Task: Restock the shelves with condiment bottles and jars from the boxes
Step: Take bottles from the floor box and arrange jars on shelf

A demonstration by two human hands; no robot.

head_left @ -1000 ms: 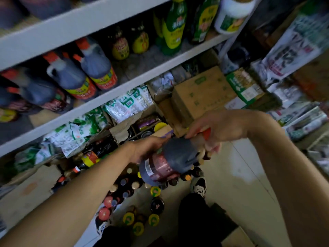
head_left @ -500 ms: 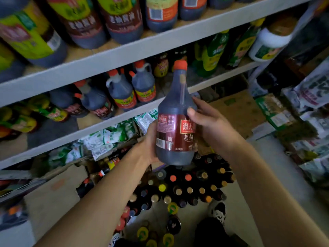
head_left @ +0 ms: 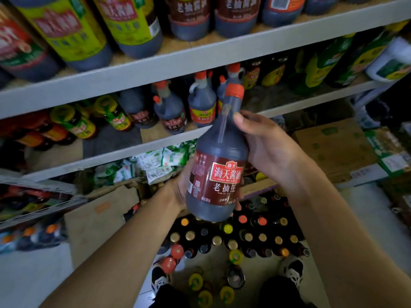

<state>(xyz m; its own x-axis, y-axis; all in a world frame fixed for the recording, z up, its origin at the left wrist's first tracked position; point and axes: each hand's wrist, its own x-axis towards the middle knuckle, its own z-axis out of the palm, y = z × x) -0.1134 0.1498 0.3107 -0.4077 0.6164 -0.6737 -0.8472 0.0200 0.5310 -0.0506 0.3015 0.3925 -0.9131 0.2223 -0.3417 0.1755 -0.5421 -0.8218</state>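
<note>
I hold a dark soy sauce bottle [head_left: 219, 165] with an orange cap and a red label nearly upright in front of the shelves. My left hand [head_left: 181, 187] cups its lower body from behind, mostly hidden by the bottle. My right hand [head_left: 264, 143] grips the shoulder and neck from the right. The middle shelf [head_left: 169, 142] behind it carries similar handled soy sauce bottles [head_left: 201, 103], with a bare patch to their left.
The upper shelf [head_left: 200, 56] holds large dark bottles with yellow and red labels. Green sachet packs [head_left: 155, 163] lie below the middle shelf. Several capped bottles [head_left: 233, 238] stand on the floor by my feet. A cardboard box [head_left: 333, 147] sits at right.
The bottle went from lying sideways low over the floor bottles to upright and raised in front of the middle shelf. My view tilted up toward the shelves.
</note>
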